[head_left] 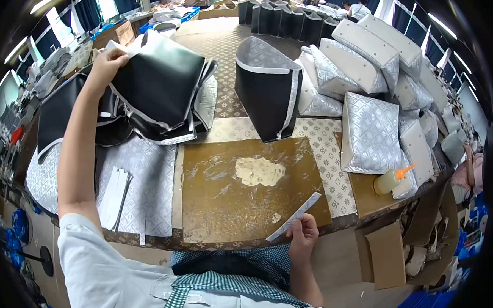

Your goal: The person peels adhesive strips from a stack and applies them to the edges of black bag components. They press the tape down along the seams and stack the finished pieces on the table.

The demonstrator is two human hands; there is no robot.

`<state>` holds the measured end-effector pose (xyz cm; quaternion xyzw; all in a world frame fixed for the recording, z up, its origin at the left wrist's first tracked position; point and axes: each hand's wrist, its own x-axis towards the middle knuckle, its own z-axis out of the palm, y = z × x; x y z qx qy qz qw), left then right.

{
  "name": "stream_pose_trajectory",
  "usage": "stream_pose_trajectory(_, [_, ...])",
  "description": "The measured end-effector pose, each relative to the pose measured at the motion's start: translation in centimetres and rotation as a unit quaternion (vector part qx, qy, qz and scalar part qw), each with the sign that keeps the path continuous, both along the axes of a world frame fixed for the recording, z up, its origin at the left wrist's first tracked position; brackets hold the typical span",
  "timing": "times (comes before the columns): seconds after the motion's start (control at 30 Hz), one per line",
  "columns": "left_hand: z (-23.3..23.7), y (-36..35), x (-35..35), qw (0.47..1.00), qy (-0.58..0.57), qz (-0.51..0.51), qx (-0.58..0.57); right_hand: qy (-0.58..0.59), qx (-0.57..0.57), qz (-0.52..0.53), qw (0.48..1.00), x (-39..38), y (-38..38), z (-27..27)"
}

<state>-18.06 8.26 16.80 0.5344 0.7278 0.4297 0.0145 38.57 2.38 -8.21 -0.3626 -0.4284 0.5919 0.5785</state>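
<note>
At the upper left, my left hand (pixel 110 65) is closed on the edge of a black bag panel (pixel 161 81) with pale trim, raised over other black pieces. My right hand (pixel 304 230) pinches a narrow whitish strip (pixel 304 207) at the front edge of the brown work board (pixel 211 202). A single black bag piece (pixel 266 100) with a silver patterned lining and white edging stands behind the board. Left of the board, a stack of white strips (pixel 114 198) lies on a silver patterned sheet (pixel 154 199).
Silver patterned bags (pixel 371 132) with studded bases are piled at the right. A glue bottle (pixel 387 182) with an orange tip leans near them. An open cardboard box (pixel 388 254) stands below the table's right edge. Black bags (pixel 288 25) line the far end, near other people.
</note>
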Motion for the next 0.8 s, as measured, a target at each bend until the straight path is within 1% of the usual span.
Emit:
stream_pose_trajectory(0.03, [1.8,1.2,2.3,0.997,0.077,-0.016,0.019,-0.014,0.001,0.005,1.000,0.1,-0.1,0.1])
stream_pose_trajectory(0.07, [4.1,1.8,5.7,0.988,0.149,-0.036,0.011,-0.013,0.010,0.010,1.000,0.3,0.0,-0.3])
stream_pose_trajectory(0.17, [8.5,5.0,9.8,0.967,0.244,-0.077,0.019,-0.001,0.025,0.025,0.999,0.8,-0.1,-1.5])
stream_pose_trajectory(0.23, [10.0,7.4,11.3,0.951,0.303,-0.052,0.028,0.003,0.033,0.025,0.999,0.8,-0.2,-1.5])
stream_pose_trajectory(0.27, [9.3,8.3,12.7,0.955,0.286,-0.031,0.076,0.005,0.037,0.025,0.999,0.8,-0.1,-1.6])
stream_pose_trajectory(0.33, [10.2,12.4,11.6,0.886,0.450,-0.069,0.083,0.009,0.039,0.036,0.999,1.0,0.0,-1.8])
stream_pose_trajectory(0.37, [9.7,14.1,12.3,0.870,0.483,-0.052,0.080,0.006,0.035,0.040,0.999,1.1,0.0,-1.8])
stream_pose_trajectory(0.4, [8.7,16.0,12.9,0.864,0.484,-0.080,0.115,0.002,0.032,0.043,0.999,1.2,0.0,-1.9])
stream_pose_trajectory(0.43, [7.7,17.7,14.3,0.865,0.480,-0.078,0.122,0.003,0.032,0.046,0.998,1.3,0.0,-2.1])
stream_pose_trajectory(0.47, [6.9,18.5,16.8,0.860,0.483,-0.104,0.124,-0.002,0.034,0.050,0.998,1.4,0.1,-2.2])
stream_pose_trajectory(0.53, [5.3,21.2,20.5,0.811,0.537,-0.161,0.165,0.000,0.032,0.055,0.998,1.7,0.0,-2.1])
stream_pose_trajectory(0.57, [5.1,21.5,22.9,0.817,0.534,-0.178,0.129,0.005,0.032,0.049,0.998,1.8,0.0,-2.2])
stream_pose_trajectory(0.6, [4.5,22.2,24.6,0.793,0.555,-0.195,0.162,0.011,0.032,0.044,0.998,1.8,0.1,-2.2])
stream_pose_trajectory(0.63, [4.4,22.6,26.1,0.789,0.564,-0.191,0.152,0.016,0.031,0.039,0.999,1.8,0.1,-2.3])
stream_pose_trajectory(0.7, [4.4,23.8,27.9,0.766,0.563,-0.212,0.228,0.021,0.026,0.035,0.999,1.9,0.1,-2.1])
stream_pose_trajectory(0.8, [3.2,24.8,28.8,0.782,0.539,-0.223,0.222,0.013,0.024,0.038,0.999,1.8,0.0,-2.0])
